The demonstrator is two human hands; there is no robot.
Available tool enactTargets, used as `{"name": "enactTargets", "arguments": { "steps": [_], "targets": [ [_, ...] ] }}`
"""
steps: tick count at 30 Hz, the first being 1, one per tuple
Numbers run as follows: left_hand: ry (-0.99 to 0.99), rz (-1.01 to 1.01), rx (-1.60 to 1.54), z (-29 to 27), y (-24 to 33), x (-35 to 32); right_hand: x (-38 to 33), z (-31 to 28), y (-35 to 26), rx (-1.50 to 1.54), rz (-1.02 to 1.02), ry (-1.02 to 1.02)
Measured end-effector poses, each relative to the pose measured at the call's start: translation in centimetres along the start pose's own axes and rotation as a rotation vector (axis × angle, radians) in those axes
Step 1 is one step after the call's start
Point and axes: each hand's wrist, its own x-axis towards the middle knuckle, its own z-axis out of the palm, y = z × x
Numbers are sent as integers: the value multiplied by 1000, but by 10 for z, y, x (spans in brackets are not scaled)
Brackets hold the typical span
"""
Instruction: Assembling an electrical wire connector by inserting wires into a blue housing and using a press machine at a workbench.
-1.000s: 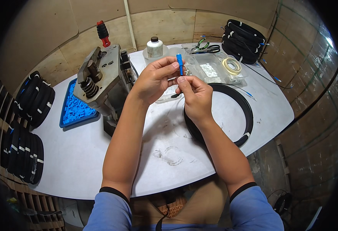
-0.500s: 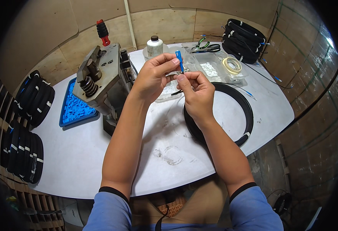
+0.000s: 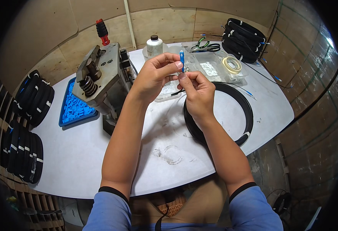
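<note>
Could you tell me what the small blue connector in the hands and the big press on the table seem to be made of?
The blue connector, pinched by the left hand with the right hand just below, looks like moulded plastic: uniform bright colour, smooth and slightly glossy. The press looks like bare metal, probably steel: dull grey faces, scuffed edges, an exposed coil spring.

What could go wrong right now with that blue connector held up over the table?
The blue connector is pinched only by fingertips of the left hand and right hand, so it might slip. The thin black cable hanging from it could kink or snag on the cable coil below.
</note>
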Motion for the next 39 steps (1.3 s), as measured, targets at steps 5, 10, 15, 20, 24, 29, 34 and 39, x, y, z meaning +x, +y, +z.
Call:
{"name": "enactTargets", "arguments": {
  "steps": [5,10,15,20,24,29,34,39],
  "targets": [
    [28,10,3,-5,-1,1,0,0,-2,-30,25,-24],
    [42,1,37,-3,-2,2,2,-2,0,0,16,-21],
    [27,29,12,-6,-2,2,1,-1,1,-9,12,-45],
    [24,-2,-8,0,-1,1,1,-1,0,-5,6,-27],
    [21,14,7,-5,-1,2,1,0,0,-3,6,-32],
    [22,13,-13,0,-1,1,2,0,1,-6,0,-18],
    [7,18,-8,-2,-3,2,1,0,2,-3,-4,-33],
    [-3,20,-48,-3,-2,1,1,-1,3,-6,-8,-42]
  ]
}}
